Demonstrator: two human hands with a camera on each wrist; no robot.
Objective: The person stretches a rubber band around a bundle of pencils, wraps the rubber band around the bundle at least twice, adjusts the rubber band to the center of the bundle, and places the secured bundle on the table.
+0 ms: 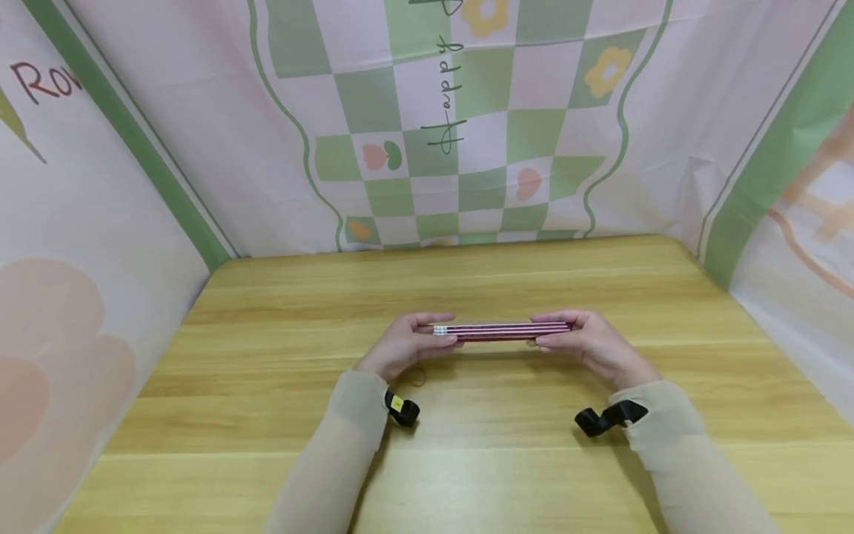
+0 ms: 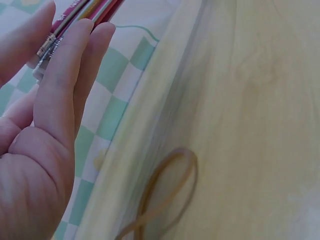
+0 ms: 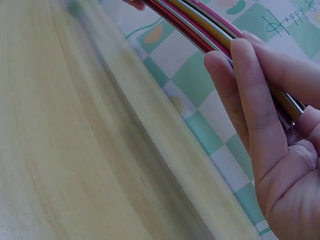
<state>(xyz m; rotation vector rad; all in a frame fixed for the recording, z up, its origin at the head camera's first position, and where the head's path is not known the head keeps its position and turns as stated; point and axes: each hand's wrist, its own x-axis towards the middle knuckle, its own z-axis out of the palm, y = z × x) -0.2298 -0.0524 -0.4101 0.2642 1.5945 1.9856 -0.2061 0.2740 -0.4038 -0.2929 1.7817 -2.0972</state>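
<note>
Both hands hold a bundle of pencils [image 1: 497, 331] level above the wooden table. Dark red and white stripes run along the pencils, and the right wrist view also shows a yellow-brown side on the bundle [image 3: 192, 19]. At the end with silvery ferrules, my left hand [image 1: 403, 345] grips the bundle between thumb and fingers. My right hand [image 1: 597, 347] grips the opposite end, its fingers covering the tips in the head view. A brown rubber band [image 2: 142, 219] lies looped on the tabletop below the left hand.
The wooden table [image 1: 480, 445] extends around both arms. Behind it hangs a cloth [image 1: 483, 152] with green and white checks, and printed cloth also stands at both sides. Black straps with small devices [image 1: 603, 419] sit on the wrists.
</note>
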